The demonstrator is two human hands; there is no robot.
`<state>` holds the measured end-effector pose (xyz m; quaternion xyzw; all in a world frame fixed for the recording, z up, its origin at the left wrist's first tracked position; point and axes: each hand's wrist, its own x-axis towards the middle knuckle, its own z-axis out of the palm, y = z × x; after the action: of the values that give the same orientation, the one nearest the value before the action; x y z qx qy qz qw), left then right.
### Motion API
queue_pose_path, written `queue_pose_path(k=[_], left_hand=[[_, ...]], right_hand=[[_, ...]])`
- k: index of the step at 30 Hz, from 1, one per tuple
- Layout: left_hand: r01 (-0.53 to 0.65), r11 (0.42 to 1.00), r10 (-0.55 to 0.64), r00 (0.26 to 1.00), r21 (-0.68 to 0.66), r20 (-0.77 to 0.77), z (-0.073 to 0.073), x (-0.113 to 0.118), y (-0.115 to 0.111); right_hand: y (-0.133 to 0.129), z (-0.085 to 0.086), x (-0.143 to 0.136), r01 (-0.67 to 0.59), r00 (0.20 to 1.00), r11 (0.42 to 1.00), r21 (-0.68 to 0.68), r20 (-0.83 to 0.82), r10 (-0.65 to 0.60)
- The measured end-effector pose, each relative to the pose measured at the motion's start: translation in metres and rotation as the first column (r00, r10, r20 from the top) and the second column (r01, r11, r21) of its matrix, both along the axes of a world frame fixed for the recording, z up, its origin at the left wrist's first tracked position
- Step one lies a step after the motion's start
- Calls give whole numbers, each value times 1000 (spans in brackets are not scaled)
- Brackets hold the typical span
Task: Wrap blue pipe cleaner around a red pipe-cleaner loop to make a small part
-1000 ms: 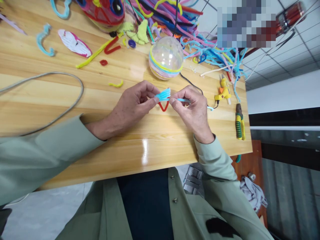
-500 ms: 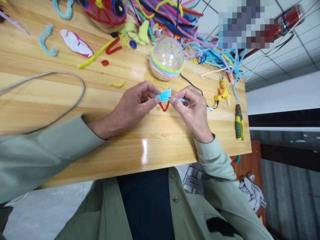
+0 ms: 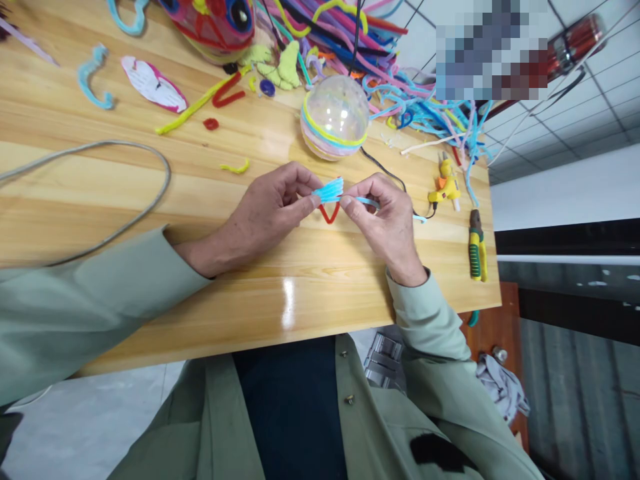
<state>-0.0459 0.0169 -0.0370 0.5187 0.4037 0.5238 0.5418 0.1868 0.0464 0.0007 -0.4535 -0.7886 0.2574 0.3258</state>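
Between thumb and fingers, my left hand (image 3: 273, 207) pinches a small fan of light blue pipe cleaner (image 3: 330, 190), folded into several side-by-side rows. My right hand (image 3: 385, 217) is closed on the loose tail (image 3: 367, 201) of blue pipe cleaner at the fan's right side. Just below the fan shows a V-shaped red pipe cleaner (image 3: 329, 215); whether it touches the fan or lies on the table I cannot tell. Beyond my hands stands a clear plastic ball (image 3: 335, 110) ringed with yellow, blue and pink pipe cleaner.
Heaped pipe cleaners (image 3: 420, 107) spread along the table's far right. A yellow glue gun (image 3: 445, 187) and pliers (image 3: 477, 247) lie to the right. At the far left are a grey cable (image 3: 163, 167), blue curled pieces (image 3: 90, 80) and a red figure with big eyes (image 3: 213, 30).
My hands and the blue fan hold almost the same position. The view has shifted very slightly.
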Motion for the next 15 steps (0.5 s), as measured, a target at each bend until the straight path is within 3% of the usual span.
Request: queue_pose_path(k=[15], left_hand=[[42, 996, -32, 993, 85, -116, -2, -3, 0]], right_hand=[[-3, 3, -3, 12, 998, 999, -51, -54, -15]])
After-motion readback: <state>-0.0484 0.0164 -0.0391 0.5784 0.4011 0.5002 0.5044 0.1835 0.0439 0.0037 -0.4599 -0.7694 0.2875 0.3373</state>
